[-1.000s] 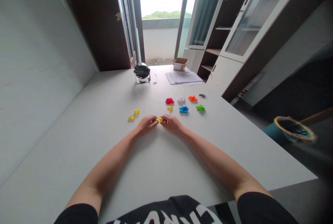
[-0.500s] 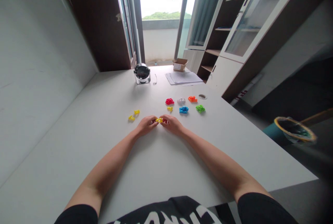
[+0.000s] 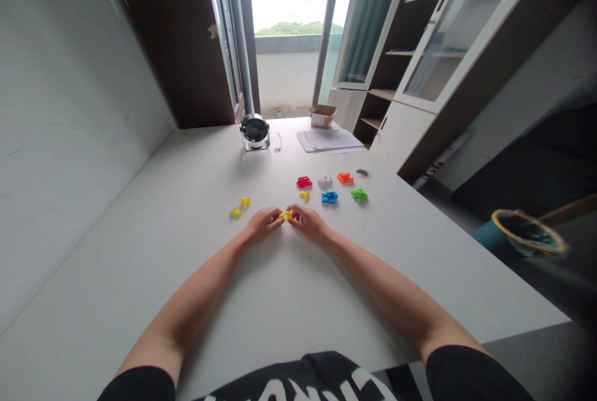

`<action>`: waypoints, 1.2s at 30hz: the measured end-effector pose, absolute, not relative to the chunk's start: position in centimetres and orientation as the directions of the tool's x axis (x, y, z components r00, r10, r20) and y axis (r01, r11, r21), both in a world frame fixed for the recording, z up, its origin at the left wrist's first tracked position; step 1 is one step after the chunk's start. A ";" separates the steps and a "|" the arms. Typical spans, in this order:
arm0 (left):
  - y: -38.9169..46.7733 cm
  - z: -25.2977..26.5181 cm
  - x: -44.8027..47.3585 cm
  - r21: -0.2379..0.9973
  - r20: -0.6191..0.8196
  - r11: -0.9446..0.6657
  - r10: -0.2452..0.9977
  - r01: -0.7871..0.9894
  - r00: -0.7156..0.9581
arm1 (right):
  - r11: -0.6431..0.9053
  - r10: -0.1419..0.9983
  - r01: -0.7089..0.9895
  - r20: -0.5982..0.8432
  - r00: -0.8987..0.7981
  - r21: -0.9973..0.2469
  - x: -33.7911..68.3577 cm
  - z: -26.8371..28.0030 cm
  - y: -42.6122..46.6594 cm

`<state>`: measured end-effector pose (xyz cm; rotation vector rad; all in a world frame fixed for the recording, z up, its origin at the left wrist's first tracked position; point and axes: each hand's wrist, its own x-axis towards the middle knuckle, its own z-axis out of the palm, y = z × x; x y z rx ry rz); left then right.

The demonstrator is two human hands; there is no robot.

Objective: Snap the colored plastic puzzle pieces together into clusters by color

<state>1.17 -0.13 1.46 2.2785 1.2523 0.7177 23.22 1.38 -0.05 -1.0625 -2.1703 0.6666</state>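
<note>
Yellow piece (image 3: 285, 216) low over the table (image 3: 289, 301), between the hands; whether it touches the surface, cannot tell. Left hand (image 3: 263, 223) and right hand (image 3: 308, 222) each pinch it with fingertips from opposite sides, presumably for control of so small a part. Loose yellow bits (image 3: 236, 211) lie beyond the left hand, likely within easy reach. Red clump (image 3: 304, 182), white clump (image 3: 325, 181), orange clump (image 3: 346, 177), blue clump (image 3: 329, 197) and green clump (image 3: 359, 194) sit apart, perhaps so colours don't mix. Lone yellow bit (image 3: 305, 194) near red.
</note>
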 end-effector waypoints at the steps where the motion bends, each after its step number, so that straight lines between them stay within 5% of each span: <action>1: -0.1 1.5 1.2 0.596 0.227 -0.491 0.862 0.635 0.454 | 0.550 0.819 0.506 0.312 -0.481 -0.665 23.2 -0.1 1.4; 36: -0.2 1.7 1.3 0.593 0.223 -0.481 0.869 0.646 0.442 | 0.598 0.788 0.495 0.347 -0.509 -0.630 23.3 -0.2 1.6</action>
